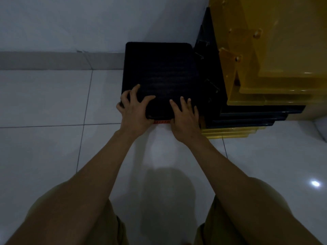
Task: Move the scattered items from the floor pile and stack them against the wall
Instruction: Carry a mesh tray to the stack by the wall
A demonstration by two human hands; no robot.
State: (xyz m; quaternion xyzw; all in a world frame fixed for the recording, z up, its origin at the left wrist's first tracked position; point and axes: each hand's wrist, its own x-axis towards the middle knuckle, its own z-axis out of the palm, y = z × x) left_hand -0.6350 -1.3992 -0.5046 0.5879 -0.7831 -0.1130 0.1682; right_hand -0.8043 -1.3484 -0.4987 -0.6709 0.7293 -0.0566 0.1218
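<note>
Best bet here: slide the black tray (159, 76) square against the wall (88, 23) at 12 o'clock, flush beside the yellow-and-black stack (256, 96) at 3 o'clock. Left hand (134, 110) grip curled round the near-left corner; right hand (184, 117) flat on top, fingers straight, grasping nothing. Tray atop its own pile, something red (161, 122) peeking beneath.

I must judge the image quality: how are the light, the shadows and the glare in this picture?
Head view: dim overall, so the black item under the left hand and right hand shows little surface detail; a soft shadow lies on the floor between the arms; one small glare spot at lower right; wide-angle bending at the edges.
</note>
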